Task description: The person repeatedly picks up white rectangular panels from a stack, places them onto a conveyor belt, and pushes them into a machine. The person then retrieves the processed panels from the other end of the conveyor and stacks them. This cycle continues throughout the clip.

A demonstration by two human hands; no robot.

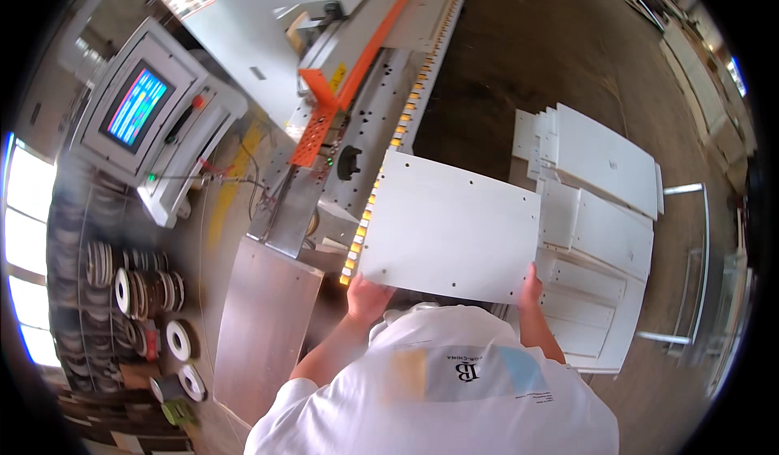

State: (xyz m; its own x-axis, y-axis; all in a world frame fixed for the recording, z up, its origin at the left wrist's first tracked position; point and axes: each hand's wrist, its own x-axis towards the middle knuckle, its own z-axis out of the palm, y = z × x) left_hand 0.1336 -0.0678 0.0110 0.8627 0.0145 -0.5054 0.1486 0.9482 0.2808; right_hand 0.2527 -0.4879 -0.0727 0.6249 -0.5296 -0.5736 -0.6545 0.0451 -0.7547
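"Head view: what have you got?"

"One white board (450, 228). My left hand (369, 299) is closed on its near left corner; my right hand (531, 287) grips the right edge by the near right corner, thumb up. The fingers underneath are hidden from me."

"Where is the board, exactly?"

"Just in front of the white shirt (487, 406), broad face up, its left edge along the row of yellow rollers (398, 143) on the machine. I can't tell whether it rests on them."

"Why hold it so?"

"My reading: a wide grip helps hold a broad sheet level, and it leaves the far edge and most of the left edge free."

"And the counts?"

"Two hands, one held board, at least five dark holes near its edges. One lit screen (139, 105), one orange guard (312, 135). On my right, the other white boards (604, 159) lie in at least three overlapping piles, probably put there for easy reach; single sheets are too tight to count. Far left, two white rings (179, 340) lie below the stacked rolls (122, 290), which are too jumbled to number."
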